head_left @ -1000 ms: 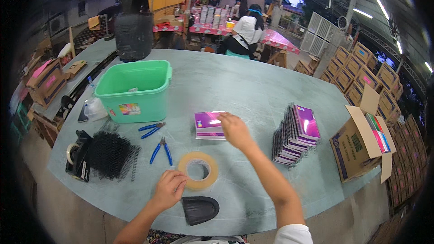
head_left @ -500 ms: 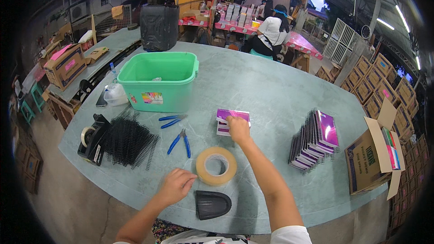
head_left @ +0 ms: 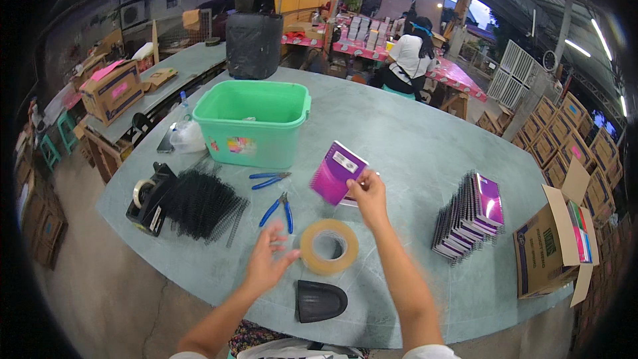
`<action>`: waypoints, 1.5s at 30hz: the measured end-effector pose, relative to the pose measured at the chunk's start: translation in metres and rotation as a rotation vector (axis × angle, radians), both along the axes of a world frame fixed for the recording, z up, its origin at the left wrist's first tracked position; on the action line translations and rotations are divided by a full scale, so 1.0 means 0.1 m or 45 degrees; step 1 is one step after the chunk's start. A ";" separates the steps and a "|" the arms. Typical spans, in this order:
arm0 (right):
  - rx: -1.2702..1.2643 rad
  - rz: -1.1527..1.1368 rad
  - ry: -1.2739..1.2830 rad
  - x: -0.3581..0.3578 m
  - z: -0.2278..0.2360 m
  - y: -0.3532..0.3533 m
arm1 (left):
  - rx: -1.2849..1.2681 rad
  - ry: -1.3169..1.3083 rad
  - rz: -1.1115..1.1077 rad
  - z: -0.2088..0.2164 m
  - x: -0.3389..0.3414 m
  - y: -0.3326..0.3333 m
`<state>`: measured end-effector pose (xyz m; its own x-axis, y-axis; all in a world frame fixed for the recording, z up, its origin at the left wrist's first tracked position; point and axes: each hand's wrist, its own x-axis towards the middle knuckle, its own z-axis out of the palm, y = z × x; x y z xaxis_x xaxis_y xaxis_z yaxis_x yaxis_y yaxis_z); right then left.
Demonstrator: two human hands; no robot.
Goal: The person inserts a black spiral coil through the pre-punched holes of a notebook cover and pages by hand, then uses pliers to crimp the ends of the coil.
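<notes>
Hands split the work: right hand point(head_left: 367, 194) pinches a purple spiral-bound notebook point(head_left: 337, 173) tilted above the grey-green counter point(head_left: 412, 139); left hand point(head_left: 267, 260), empty and spread, should support its lower edge.

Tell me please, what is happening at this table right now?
A person stands at a large grey-green table. The right hand lifts a purple notebook off the table, its grip on the lower edge. The left hand is open and holds nothing, just left of a roll of tape. Blue pliers, a pile of black spiral bindings and a green tub lie to the left; a row of finished notebooks stands to the right.
</notes>
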<state>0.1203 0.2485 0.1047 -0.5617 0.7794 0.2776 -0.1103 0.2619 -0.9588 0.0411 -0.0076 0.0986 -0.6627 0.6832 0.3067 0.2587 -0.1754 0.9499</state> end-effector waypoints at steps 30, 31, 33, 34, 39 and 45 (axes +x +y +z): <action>0.955 0.157 -0.744 0.39 0.23 -1.16 | -0.893 0.561 0.369 -0.63 -1.33 -0.03; 1.036 0.142 -0.764 0.38 0.17 -1.15 | -0.730 0.540 0.269 -0.53 -1.22 0.00; 1.009 0.109 -0.759 0.37 0.17 -1.13 | -0.406 0.488 0.089 -0.27 -0.91 0.01; 0.998 0.100 -0.758 0.37 0.17 -1.14 | -0.459 0.418 -0.014 -0.15 -0.79 0.00; 1.151 -0.119 -0.701 0.28 0.15 -1.30 | -0.518 0.126 -0.266 0.20 -0.44 -0.02; 1.183 -0.188 -0.654 0.25 0.07 -1.30 | -0.209 0.530 -0.172 0.01 -0.23 0.05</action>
